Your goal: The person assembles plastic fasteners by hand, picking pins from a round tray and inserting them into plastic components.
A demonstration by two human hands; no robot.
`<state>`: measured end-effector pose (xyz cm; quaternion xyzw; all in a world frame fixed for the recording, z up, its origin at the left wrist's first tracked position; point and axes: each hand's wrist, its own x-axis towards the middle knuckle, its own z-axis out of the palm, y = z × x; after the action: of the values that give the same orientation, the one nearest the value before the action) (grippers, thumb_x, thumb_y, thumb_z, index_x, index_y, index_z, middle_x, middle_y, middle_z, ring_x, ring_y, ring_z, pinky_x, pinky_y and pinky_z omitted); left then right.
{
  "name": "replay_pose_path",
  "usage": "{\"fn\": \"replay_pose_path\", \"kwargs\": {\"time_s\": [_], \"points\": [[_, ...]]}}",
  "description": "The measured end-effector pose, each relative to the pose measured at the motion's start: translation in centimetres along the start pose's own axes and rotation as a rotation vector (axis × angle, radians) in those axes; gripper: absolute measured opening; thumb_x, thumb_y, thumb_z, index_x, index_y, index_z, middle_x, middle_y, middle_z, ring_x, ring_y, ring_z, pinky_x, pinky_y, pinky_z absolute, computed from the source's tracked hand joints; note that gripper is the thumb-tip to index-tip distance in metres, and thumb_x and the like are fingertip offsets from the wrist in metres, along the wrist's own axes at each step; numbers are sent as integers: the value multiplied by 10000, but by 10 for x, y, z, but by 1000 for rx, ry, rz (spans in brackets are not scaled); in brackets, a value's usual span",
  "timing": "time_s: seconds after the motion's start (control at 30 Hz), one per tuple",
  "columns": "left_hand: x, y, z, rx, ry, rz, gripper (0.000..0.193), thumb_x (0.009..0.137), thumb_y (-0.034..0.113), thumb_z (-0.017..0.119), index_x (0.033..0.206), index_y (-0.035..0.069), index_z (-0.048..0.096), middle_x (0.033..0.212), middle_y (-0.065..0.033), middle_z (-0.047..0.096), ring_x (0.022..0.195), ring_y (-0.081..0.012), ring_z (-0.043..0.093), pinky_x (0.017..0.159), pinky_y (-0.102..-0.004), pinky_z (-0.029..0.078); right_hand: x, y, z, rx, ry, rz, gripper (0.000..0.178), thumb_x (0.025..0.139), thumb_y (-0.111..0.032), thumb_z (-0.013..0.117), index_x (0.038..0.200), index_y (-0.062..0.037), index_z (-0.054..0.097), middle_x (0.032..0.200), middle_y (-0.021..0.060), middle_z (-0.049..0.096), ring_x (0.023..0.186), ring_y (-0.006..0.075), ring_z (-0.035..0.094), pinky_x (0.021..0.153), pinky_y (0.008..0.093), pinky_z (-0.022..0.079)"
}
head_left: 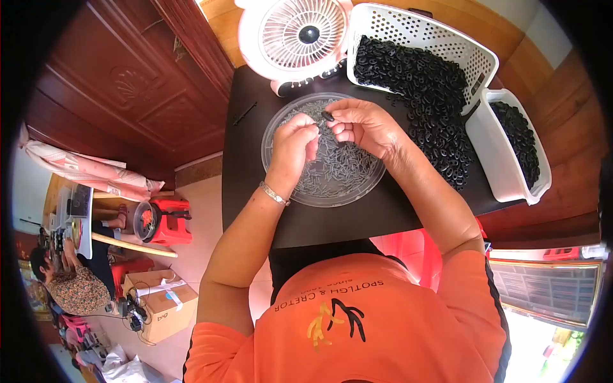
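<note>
Both my hands are raised over a round clear tray full of small grey, pin-like pieces. Between the thumb and fingers of my right hand is a small black oval piece. My left hand, with a bracelet at the wrist, is closed in a pinch just beside it; what its fingertips hold is too small to make out. To the right of the tray, many black oval pieces lie heaped on the dark table.
A white perforated basket lies tipped at the back, black pieces spilling out. Right of it stands a white bin of black pieces. A pink-white fan is behind the tray. At far left, a person sits near a cardboard box and red stool.
</note>
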<state>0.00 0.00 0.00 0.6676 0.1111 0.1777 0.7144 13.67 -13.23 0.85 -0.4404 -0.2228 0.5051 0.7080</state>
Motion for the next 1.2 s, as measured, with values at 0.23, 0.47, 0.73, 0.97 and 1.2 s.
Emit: {"fn": "replay_pose_path", "kwargs": {"time_s": [0.23,0.47,0.73,0.97,1.2], "points": [[-2,9,5,-34,-81,-19,136,833,128,483,763,24,535,660,-77,573,522,-119,513,500,-222,415,-2,3,19,-203,67,-186,256,878,-72,533,1124,-18,579,837,43,624,675,81,574,665,236,492],[-1,4,2,-177,-135,31,149,835,133,474,785,13,548,733,-122,637,533,-129,554,506,-221,430,-5,7,25,-464,-60,-327,212,895,-54,513,1083,7,589,830,16,605,697,62,538,662,223,464],[1,6,-4,-237,-53,48,145,837,157,481,813,19,519,751,-146,632,572,-149,565,545,-246,440,-5,3,18,-486,66,-308,93,823,-22,615,905,7,583,769,37,603,670,80,543,630,225,452],[2,7,-3,-283,0,99,133,832,132,485,787,15,528,719,-134,624,543,-144,555,512,-238,433,-8,-1,17,-535,71,-253,98,806,-25,637,885,7,588,757,38,607,667,90,554,628,224,461],[0,3,-1,-43,33,0,155,842,151,491,735,43,522,639,-51,567,506,-106,509,486,-214,401,-7,-6,17,-288,95,-263,145,812,-25,633,941,37,608,789,62,629,670,102,582,631,226,494]]}}
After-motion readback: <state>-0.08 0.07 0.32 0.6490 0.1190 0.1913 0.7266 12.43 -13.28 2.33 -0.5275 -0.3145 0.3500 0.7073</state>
